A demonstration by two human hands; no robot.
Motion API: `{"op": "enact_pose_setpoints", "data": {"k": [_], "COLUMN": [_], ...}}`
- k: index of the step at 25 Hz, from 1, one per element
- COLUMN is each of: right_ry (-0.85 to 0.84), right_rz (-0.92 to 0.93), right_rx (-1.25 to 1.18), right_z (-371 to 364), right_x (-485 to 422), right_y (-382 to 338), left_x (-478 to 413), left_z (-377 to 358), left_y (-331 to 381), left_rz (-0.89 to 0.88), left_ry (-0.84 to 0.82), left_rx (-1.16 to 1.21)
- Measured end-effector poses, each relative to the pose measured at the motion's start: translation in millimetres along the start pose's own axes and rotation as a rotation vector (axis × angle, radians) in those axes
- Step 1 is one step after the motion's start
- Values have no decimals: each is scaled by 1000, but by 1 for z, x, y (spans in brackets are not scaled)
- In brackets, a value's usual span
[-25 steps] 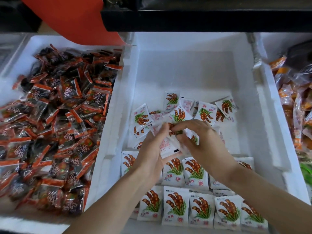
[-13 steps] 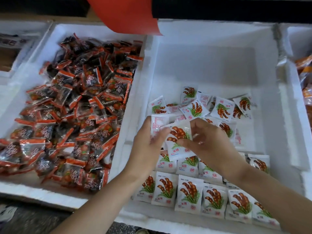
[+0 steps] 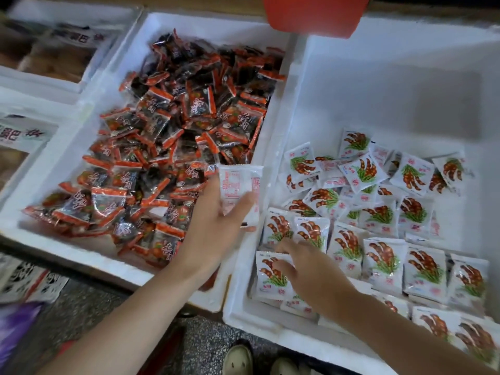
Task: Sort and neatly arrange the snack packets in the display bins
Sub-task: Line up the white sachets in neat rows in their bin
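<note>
Pair of light shoes [image 3: 239,359] noted at the bottom edge, standing on a grey speckled floor [image 3: 205,339]. Far to the left of the shoes: a blurred purple object [image 3: 16,323], with black-and-white printed sheets [image 3: 29,280] just above it. High above the shoes, at the top edge: a red sheet [image 3: 313,12].

Far floor of the white foam bin [image 3: 392,85] lies open; white printed snack packets [image 3: 384,255] crowd its near half; an orange-red sheet [image 3: 313,14] overhangs the far rim.
</note>
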State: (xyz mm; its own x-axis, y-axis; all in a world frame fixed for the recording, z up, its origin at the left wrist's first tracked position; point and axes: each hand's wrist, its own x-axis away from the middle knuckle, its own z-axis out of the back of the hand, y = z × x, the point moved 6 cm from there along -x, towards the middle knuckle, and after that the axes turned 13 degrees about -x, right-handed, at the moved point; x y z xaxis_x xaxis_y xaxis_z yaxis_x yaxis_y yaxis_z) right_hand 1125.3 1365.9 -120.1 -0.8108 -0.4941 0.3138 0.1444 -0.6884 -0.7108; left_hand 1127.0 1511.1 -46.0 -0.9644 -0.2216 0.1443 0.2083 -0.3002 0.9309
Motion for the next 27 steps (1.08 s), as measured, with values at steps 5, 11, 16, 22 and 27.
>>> {"op": "enact_pose_setpoints", "data": {"k": [5, 11, 16, 22, 27], "right_ry": [90, 246, 287, 486, 440], "right_rz": [22, 109, -49, -259, -408], "right_rx": [24, -298, -820, -1090, -1242], "right_z": [-9, 19, 58, 98, 117], "right_x": [2, 15, 42, 61, 74], "right_y": [1, -2, 9, 48, 74], "left_x": [10, 11, 11, 31, 41], "left_z": [-6, -14, -51, -114, -146], "left_y": [-13, -14, -3, 16, 29], "left_rz": [55, -35, -120, -383, -378], "left_ry": [-146, -238, -416, -393, -408], "left_rx": [-46, -159, -274, -622, -583]}}
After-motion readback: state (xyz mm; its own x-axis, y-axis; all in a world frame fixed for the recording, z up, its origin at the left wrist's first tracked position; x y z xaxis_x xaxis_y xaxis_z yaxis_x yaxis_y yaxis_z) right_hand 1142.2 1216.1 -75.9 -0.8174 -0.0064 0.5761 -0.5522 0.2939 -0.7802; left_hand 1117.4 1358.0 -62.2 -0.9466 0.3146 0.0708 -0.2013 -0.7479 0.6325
